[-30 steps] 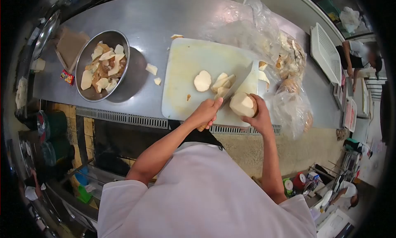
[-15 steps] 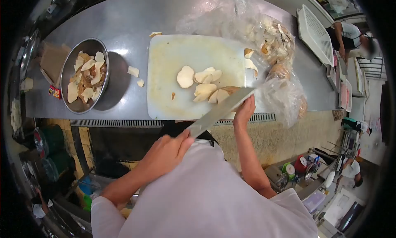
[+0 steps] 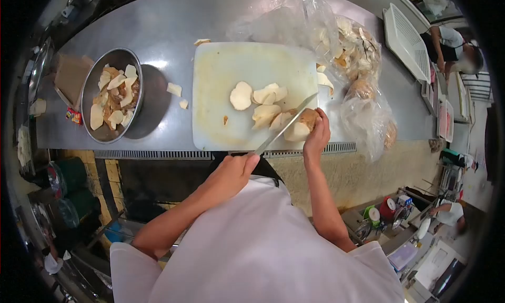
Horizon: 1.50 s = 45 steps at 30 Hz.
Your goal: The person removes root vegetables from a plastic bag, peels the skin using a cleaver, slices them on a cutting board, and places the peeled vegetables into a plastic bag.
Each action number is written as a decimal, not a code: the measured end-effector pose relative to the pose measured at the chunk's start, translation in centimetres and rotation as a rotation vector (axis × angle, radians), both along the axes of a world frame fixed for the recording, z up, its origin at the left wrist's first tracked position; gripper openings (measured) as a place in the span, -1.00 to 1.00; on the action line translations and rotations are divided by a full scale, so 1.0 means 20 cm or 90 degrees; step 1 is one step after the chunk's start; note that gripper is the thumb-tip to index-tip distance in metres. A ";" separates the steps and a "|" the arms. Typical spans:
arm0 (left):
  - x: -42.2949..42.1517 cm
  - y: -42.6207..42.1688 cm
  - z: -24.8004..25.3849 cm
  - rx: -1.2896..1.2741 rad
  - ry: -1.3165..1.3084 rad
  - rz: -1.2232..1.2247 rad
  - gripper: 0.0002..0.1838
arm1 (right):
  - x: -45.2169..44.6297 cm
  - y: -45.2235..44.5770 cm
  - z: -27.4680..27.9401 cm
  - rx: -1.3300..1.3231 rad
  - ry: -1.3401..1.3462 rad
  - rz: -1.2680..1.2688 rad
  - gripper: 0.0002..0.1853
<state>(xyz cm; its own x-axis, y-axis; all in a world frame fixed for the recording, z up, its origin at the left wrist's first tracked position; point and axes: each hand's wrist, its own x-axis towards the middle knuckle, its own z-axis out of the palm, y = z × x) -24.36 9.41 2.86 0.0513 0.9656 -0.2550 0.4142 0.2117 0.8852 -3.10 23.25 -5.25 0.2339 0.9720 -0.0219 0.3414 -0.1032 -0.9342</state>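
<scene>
My left hand [image 3: 231, 174] is closed around the handle of a large kitchen knife [image 3: 279, 132]. The blade slants up and right across the cutting board [image 3: 221, 61], edge-on to me, beside a brown-skinned vegetable with pale flesh [image 3: 300, 130]. My right hand [image 3: 317, 134] grips that vegetable from its right side, at the board's lower right corner. Left of the blade lie cut pieces: a round pale slice [image 3: 241, 96], several overlapping slices [image 3: 270, 94] and a thick chunk [image 3: 265, 115]. A small brown scrap [image 3: 225, 120] is on the board too.
A steel bowl [image 3: 139, 100] of cut pieces stands on the left, with loose pale scraps [image 3: 174, 88] near it. Clear plastic bags [image 3: 363, 111] holding brown vegetables and peelings lie right of the board. A white perforated tray [image 3: 405, 43] is farther right, where a person [image 3: 450, 43] stands.
The knife has turned from broadside to edge-on and come down left of the vegetable. My right hand has moved from beside the blade's tip to holding the vegetable. The view has shifted slightly.
</scene>
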 end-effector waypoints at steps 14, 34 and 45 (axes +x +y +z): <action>-0.07 0.04 0.24 -0.026 -0.008 -0.028 -0.58 | 0.06 0.09 0.01 -0.143 0.177 0.007 -0.50; 0.06 0.21 0.07 -0.095 -0.056 -0.020 -0.41 | 0.10 0.05 0.00 -0.081 -0.005 0.047 -0.48; 0.04 0.44 -0.28 -0.314 -0.355 0.114 -0.37 | 0.33 0.03 0.16 -0.420 0.321 0.146 -0.11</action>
